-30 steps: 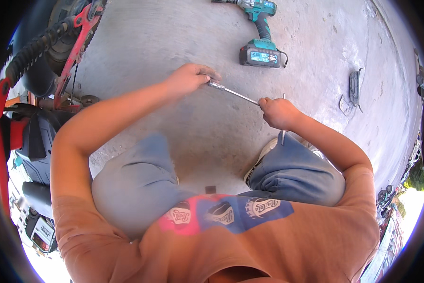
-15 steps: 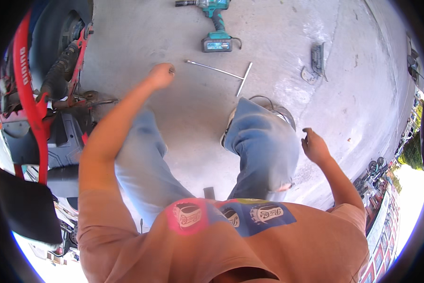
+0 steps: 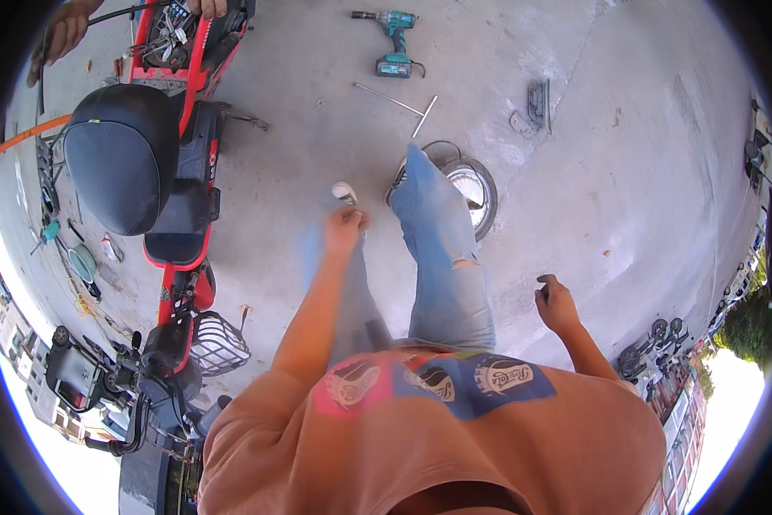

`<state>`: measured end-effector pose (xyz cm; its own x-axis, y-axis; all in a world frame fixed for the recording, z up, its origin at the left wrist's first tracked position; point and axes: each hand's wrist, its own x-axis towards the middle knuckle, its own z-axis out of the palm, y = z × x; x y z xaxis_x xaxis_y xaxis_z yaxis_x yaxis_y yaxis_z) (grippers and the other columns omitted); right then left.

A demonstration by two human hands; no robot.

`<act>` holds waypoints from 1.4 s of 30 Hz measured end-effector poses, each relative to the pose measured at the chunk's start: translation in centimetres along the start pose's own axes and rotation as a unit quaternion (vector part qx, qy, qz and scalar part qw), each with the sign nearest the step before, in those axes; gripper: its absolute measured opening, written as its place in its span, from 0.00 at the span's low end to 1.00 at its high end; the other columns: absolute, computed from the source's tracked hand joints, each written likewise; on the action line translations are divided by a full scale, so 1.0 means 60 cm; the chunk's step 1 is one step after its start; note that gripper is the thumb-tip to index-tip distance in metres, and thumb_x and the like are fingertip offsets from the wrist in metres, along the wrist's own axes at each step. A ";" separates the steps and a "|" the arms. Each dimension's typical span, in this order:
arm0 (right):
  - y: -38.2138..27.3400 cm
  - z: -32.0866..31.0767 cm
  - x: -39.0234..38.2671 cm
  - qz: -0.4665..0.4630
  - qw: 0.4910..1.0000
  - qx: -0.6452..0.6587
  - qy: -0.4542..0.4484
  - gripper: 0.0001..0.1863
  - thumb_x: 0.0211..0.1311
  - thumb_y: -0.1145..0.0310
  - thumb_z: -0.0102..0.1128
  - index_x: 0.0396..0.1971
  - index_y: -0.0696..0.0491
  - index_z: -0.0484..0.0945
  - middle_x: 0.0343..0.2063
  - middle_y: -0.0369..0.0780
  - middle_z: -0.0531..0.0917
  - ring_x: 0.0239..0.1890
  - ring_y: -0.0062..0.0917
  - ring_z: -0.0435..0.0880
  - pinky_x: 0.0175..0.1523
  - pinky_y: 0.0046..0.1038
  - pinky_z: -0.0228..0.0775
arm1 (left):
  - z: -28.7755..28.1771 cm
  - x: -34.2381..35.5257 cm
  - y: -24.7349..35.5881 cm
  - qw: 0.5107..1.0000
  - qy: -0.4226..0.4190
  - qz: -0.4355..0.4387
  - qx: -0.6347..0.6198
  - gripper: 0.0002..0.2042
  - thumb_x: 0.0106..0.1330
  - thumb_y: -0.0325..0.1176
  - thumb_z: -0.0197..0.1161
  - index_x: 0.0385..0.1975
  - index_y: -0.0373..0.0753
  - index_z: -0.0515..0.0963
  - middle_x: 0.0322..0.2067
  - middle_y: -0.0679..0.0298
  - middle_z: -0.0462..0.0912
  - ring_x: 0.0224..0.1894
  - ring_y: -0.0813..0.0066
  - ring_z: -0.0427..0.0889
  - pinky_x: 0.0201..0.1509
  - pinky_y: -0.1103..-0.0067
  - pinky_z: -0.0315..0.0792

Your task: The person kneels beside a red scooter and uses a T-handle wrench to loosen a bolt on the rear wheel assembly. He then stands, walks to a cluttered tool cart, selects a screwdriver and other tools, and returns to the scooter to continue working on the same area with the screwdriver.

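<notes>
My left hand (image 3: 345,227) is in the air above my left shoe (image 3: 344,192), with its fingers curled closed. Whatever may be inside that hand is hidden. Out to my right, my right hand (image 3: 557,305) hangs over the concrete, touching nothing. Its darkened fingers are bent but apart, with nothing seen in them. Beyond my feet lie a silver T-handle wrench (image 3: 392,99) and a teal cordless impact wrench (image 3: 395,41). A spoked wheel with a tyre (image 3: 487,196) rests on the ground beside my right leg, partly hidden by it.
A red and black electric scooter (image 3: 199,163) with a black seat (image 3: 115,159) and wire basket (image 3: 219,342) stands at left. Another person's hands (image 3: 66,33) are near its rear with a black cable. A dark plastic part (image 3: 538,105) lies right of the tools.
My view is higher and wider, so the tools look smaller and more of the scooter and wheel shows. My left hand has moved down and inward, from near the wrench to my shoe.
</notes>
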<state>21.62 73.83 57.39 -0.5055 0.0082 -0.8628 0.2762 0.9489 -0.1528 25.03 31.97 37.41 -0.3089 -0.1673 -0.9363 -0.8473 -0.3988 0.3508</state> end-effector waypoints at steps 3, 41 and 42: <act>0.025 0.033 -0.081 0.009 1.000 0.015 0.005 0.13 0.60 0.72 0.55 0.44 0.59 0.72 0.23 0.46 0.80 0.31 0.41 0.80 0.39 0.38 0.72 | -0.028 -0.075 -0.014 0.999 -0.015 0.027 -0.012 0.10 0.69 0.25 0.53 0.45 0.26 0.74 0.39 0.54 0.81 0.41 0.69 0.83 0.48 0.78 0.80; -0.544 0.455 -0.389 -0.484 0.709 -0.478 -0.186 0.16 0.58 0.64 0.59 0.42 0.57 0.78 0.30 0.48 0.85 0.36 0.41 0.84 0.44 0.36 0.74 | -0.250 -0.822 -0.898 0.754 0.412 0.037 -0.510 0.11 0.63 0.29 0.58 0.41 0.28 0.76 0.34 0.56 0.82 0.33 0.72 0.83 0.37 0.78 0.79; -0.566 0.512 -0.422 -0.517 0.674 -0.491 -0.193 0.15 0.59 0.65 0.59 0.42 0.58 0.78 0.28 0.46 0.84 0.33 0.36 0.84 0.41 0.34 0.75 | -0.255 -0.833 -0.934 0.762 0.421 0.018 -0.493 0.11 0.63 0.29 0.58 0.41 0.29 0.77 0.34 0.56 0.82 0.33 0.72 0.83 0.37 0.78 0.78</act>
<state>50.14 31.70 69.64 0.2902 -0.7200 -0.6303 -0.8306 0.1376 -0.5396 94.57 48.87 64.81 0.4133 -0.5474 -0.7277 0.0186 -0.7939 0.6077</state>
